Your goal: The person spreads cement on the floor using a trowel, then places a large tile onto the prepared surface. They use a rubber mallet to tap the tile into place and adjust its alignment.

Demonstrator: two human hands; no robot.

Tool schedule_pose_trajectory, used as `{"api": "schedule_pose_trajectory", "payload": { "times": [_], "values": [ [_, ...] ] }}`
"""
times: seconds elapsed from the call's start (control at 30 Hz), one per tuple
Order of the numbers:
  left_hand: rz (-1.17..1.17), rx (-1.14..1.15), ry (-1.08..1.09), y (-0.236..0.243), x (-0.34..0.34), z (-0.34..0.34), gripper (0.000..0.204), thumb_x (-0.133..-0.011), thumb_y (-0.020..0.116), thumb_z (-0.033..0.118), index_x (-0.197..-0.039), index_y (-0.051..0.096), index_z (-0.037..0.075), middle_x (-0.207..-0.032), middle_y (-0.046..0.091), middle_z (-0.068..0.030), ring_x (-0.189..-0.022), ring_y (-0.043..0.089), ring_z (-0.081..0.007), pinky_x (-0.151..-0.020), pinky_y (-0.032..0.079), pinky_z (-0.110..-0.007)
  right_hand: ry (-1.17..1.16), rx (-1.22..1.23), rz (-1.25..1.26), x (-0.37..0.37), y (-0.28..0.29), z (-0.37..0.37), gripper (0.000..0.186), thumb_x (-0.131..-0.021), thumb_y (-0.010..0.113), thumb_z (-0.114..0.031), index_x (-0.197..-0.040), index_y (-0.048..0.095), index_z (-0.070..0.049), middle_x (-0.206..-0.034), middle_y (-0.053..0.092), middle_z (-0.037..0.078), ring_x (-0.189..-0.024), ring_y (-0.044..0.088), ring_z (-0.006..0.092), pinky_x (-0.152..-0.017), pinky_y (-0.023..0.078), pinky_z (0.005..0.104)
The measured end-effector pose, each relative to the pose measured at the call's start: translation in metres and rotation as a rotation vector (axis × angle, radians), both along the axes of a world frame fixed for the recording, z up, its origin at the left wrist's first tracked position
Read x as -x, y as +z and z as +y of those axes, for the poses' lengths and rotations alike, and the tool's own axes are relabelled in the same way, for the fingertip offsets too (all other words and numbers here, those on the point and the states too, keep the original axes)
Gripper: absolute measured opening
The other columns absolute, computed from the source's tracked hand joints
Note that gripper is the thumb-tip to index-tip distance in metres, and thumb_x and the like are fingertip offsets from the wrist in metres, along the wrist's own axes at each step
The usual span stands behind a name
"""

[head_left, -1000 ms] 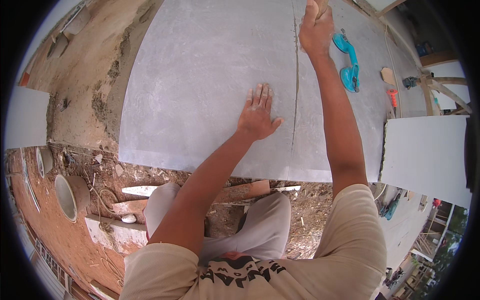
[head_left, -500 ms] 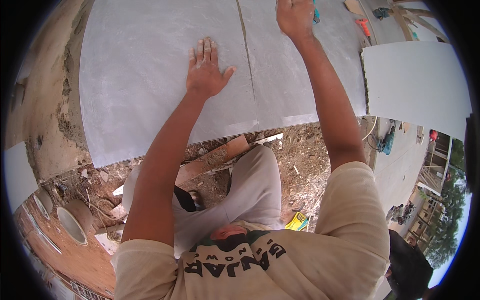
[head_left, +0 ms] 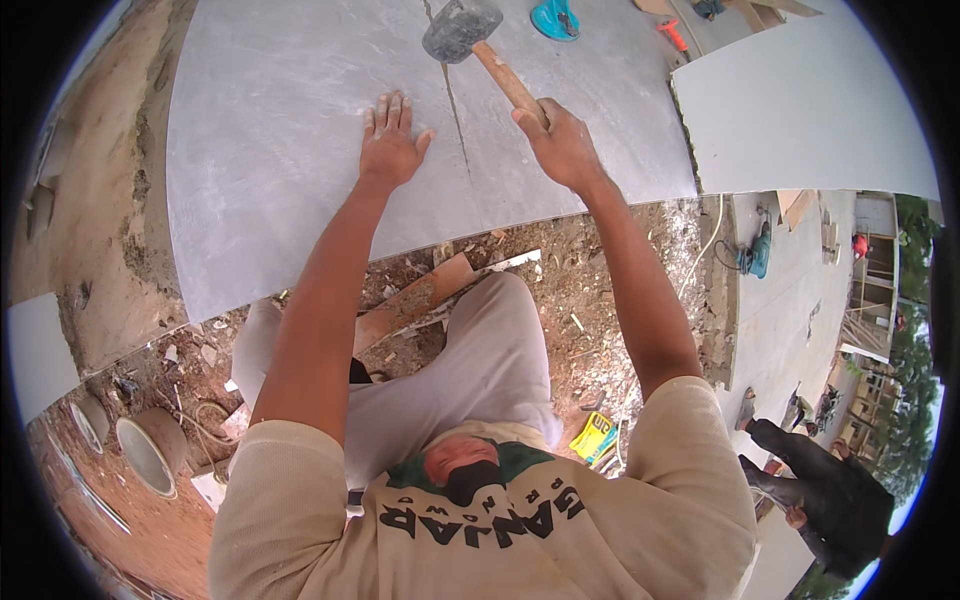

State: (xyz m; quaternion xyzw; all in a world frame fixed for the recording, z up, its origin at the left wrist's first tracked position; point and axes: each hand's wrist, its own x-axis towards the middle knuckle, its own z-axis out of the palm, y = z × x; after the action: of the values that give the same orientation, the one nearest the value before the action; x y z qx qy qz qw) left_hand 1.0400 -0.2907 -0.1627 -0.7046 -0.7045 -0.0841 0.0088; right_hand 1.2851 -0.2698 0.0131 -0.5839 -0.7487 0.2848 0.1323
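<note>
Large grey tiles [head_left: 270,150] lie flat before me, split by a thin dark joint [head_left: 457,115]. My left hand [head_left: 392,150] rests palm down on the left tile, its dusty fingers stretched out. A rubber mallet [head_left: 462,30] with a black head and wooden handle is in my right hand [head_left: 563,145], whose fingers wrap the lower handle. The mallet's head hangs over the joint; whether it touches the tile I cannot tell. Beyond my right hand, a teal suction cup [head_left: 556,20] sits on the right tile.
An orange-handled tool [head_left: 672,36] lies past the right tile, near a pale panel [head_left: 810,110]. Rubble and a broken board strip [head_left: 425,295] fill the ground by my legs. A bucket [head_left: 150,452] stands left; a teal power tool [head_left: 757,250] and a person [head_left: 830,490] are at right.
My right hand has come nearer and the mallet it holds is now in view. My left hand stays flat on the tile. The whole view has shifted a little.
</note>
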Motion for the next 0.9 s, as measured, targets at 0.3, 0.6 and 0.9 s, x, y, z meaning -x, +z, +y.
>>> {"api": "schedule_pose_trajectory", "payload": {
  "times": [0.3,0.6,0.9],
  "values": [
    [-0.096,0.012,-0.355,0.003,-0.064,-0.068,0.061,-0.105,0.035,0.039,-0.154,0.028,0.003,-0.162,0.024,-0.0143,-0.151,0.018,-0.0309,-0.124,0.013,-0.047,-0.389,0.158,0.063,-0.138,-0.057,-0.163,0.051,-0.097,0.057,-0.046,-0.116,0.061,0.001,-0.083,0.064,0.019,-0.076,0.062,0.0328,-0.071,0.047,0.0442],
    [-0.038,0.112,-0.460,0.011,-0.082,-0.097,0.060,-0.105,0.035,0.033,-0.152,0.028,-0.003,-0.161,0.026,-0.0176,-0.151,0.019,-0.0305,-0.124,0.015,-0.044,-0.845,0.332,0.418,-0.185,-0.101,-0.301,0.034,-0.100,0.058,-0.035,-0.097,0.059,0.000,-0.061,0.053,0.004,-0.048,0.051,0.0147,-0.044,0.041,0.0331],
    [-0.048,0.177,-0.500,0.024,-0.084,-0.124,0.061,-0.104,0.039,0.035,-0.148,0.035,-0.006,-0.158,0.030,-0.0208,-0.149,0.023,-0.0335,-0.122,0.019,-0.045,-0.820,0.438,0.277,-0.180,-0.188,-0.371,0.031,-0.101,0.055,-0.035,-0.088,0.057,-0.006,-0.058,0.051,0.000,-0.042,0.047,0.0107,-0.036,0.037,0.0297]
  ]
}}
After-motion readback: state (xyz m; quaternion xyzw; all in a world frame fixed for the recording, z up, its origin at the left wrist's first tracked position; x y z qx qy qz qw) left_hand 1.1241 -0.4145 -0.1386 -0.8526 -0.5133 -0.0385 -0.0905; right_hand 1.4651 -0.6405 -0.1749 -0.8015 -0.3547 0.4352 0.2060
